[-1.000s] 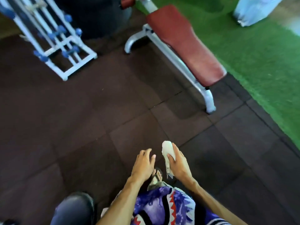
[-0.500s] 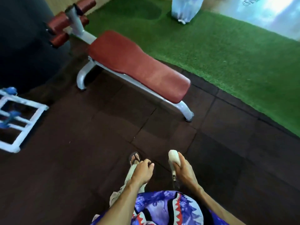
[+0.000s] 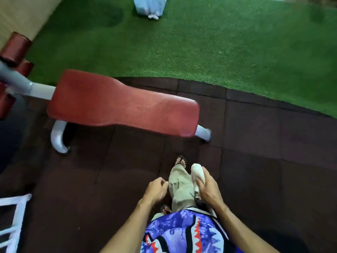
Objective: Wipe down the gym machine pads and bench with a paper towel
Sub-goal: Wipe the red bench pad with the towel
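Observation:
A red padded bench (image 3: 116,105) on a white metal frame lies across the left and middle of the head view. Red roller pads (image 3: 15,48) sit at its far left end. My right hand (image 3: 207,187) grips a wadded white paper towel (image 3: 197,172) low in the view, well short of the bench. My left hand (image 3: 155,189) hangs beside it with fingers loosely curled and nothing in it. Both hands are above my legs and sandalled feet.
Dark rubber floor tiles (image 3: 255,161) run under the bench and me. Green artificial turf (image 3: 218,42) spreads behind it. A pale bag or cover (image 3: 149,6) stands on the turf at the top. A white rack frame (image 3: 12,216) shows at the lower left.
I have walked closer, so the bench now looms larger and lies crosswise just ahead. The white rack has slid to the lower left. My hands keep their pose and the towel.

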